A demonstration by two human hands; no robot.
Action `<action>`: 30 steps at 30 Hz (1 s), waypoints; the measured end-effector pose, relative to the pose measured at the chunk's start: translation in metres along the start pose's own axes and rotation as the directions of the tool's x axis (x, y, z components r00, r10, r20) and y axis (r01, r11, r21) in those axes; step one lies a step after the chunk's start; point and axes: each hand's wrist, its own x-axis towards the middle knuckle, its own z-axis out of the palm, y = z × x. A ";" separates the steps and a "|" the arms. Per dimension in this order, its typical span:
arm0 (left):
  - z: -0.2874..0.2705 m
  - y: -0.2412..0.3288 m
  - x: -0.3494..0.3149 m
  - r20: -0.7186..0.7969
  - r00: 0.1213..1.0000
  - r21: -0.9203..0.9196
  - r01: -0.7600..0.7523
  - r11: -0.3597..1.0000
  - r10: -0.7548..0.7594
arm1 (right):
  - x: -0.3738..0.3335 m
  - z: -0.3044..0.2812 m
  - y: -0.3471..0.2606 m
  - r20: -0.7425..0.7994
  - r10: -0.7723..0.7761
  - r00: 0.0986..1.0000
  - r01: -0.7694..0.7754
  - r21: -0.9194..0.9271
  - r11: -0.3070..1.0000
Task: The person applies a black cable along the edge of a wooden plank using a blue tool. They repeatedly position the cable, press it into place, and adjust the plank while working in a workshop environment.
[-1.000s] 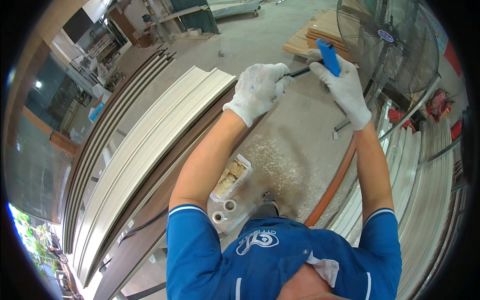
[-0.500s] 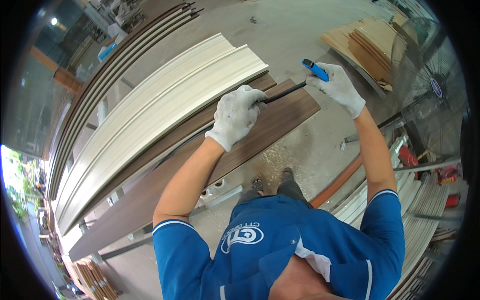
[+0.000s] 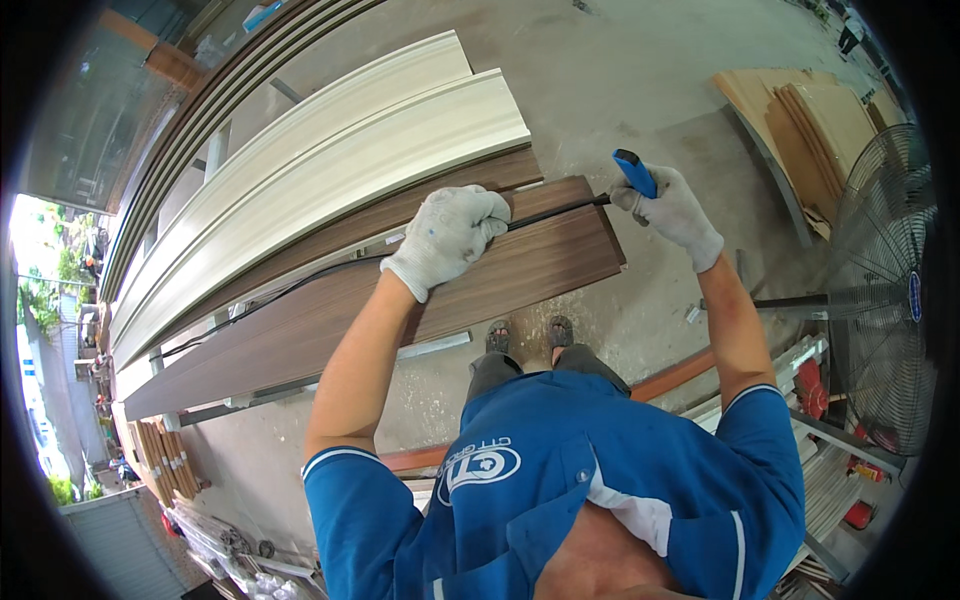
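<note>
My left hand (image 3: 448, 238), in a white work glove, is closed around a long thin black strip (image 3: 555, 212) above the brown boards. From that fist the strip trails left along the dark brown board (image 3: 500, 275) and stretches right to my other glove. My right hand (image 3: 678, 215), also gloved, is closed on a blue-handled tool (image 3: 636, 174) shaped like a utility knife; no blade can be made out. The strip's right end meets this hand, but the fingers hide whether they pinch it. Just beyond my left hand lie cream ridged panels (image 3: 430, 135).
A large fan (image 3: 885, 290) stands at the right, with a stack of brown sheets (image 3: 820, 130) behind it. Long dark profiles (image 3: 215, 110) rest on a rack at the far left. Bundled strips (image 3: 160, 460) stand at lower left. An orange-brown bar (image 3: 675, 378) crosses near my legs.
The view has shifted, showing more of the fan and floor. My hands are slightly farther apart, with a longer stretch of strip between them. Both keep their holds.
</note>
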 end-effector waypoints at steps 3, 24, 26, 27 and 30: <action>-0.003 -0.002 0.005 0.064 0.998 -0.068 0.019 0.998 -0.015 | 0.005 -0.004 0.005 0.029 0.008 1.000 -0.009 0.032 0.999; 0.018 0.044 -0.018 0.084 0.988 0.259 0.102 0.961 -0.127 | 0.009 -0.012 0.023 0.124 -0.003 0.992 -0.019 0.172 0.985; 0.017 0.051 -0.019 0.054 0.989 0.333 0.113 0.936 -0.139 | 0.007 -0.011 0.022 0.119 -0.012 0.993 -0.010 0.180 0.984; 0.018 0.056 -0.020 0.053 0.987 0.364 0.122 0.924 -0.151 | 0.006 -0.010 0.022 0.108 -0.041 0.993 0.022 0.174 0.985; 0.026 0.065 -0.019 0.003 0.990 0.431 0.126 0.894 -0.141 | 0.004 -0.009 0.020 0.087 -0.070 0.994 0.058 0.134 0.989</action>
